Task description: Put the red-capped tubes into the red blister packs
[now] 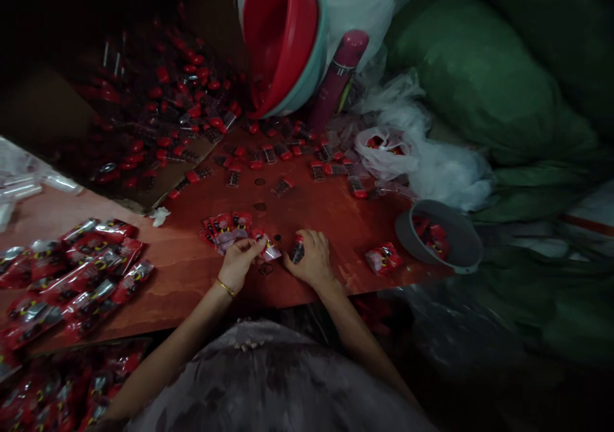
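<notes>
Left fingers point(254, 249) pinch a packet point(270, 247) jutting rightward (right hand point(313, 259): container point(298, 251)).

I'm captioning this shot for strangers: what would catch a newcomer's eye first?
Likely the bright red basin, tilted at back centre. Next, red-capped containers heaped in the carton at back left. In front, the left hand pinches a red packet while the right hand holds a dark container.

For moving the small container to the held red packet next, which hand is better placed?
Right, probably: the right hand holds the small container, close to the red packet pinched in the left hand.
</notes>
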The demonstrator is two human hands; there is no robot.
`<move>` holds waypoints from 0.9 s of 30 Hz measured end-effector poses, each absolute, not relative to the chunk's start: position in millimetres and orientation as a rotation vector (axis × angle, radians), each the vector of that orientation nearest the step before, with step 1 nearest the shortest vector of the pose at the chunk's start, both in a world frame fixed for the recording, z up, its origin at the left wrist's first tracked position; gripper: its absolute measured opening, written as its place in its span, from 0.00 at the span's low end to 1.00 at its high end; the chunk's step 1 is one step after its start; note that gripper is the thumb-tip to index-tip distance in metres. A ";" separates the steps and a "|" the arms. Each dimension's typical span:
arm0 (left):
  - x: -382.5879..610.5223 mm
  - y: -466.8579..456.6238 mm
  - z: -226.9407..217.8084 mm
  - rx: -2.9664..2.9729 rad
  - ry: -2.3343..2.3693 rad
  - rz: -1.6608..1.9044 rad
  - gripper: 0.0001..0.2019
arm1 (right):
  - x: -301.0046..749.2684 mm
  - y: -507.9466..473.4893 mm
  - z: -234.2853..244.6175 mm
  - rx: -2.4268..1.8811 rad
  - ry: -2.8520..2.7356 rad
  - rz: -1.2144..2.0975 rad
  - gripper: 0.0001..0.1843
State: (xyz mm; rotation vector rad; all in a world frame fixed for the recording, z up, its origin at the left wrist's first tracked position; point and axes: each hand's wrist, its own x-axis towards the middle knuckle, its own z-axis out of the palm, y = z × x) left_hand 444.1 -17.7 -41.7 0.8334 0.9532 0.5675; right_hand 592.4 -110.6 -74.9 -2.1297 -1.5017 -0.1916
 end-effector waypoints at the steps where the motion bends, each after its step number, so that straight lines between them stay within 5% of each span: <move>1: 444.0 -17.5 -41.3 0.831 0.952 0.565 0.20 | 592.1 -111.7 -74.1 -2.106 -1.511 -0.185 0.24; 15: 434.1 -7.1 -18.9 0.569 1.001 0.651 0.21 | 580.0 -130.6 -62.9 -2.271 -1.461 -0.098 0.49; 21: 431.6 -4.0 -15.1 0.516 0.989 0.695 0.22 | 567.8 -135.7 -65.6 -2.370 -1.360 -0.134 0.21; 27: 422.4 2.5 -7.8 0.496 0.963 0.750 0.21 | 569.7 -127.3 -55.5 -2.116 -1.276 0.229 0.16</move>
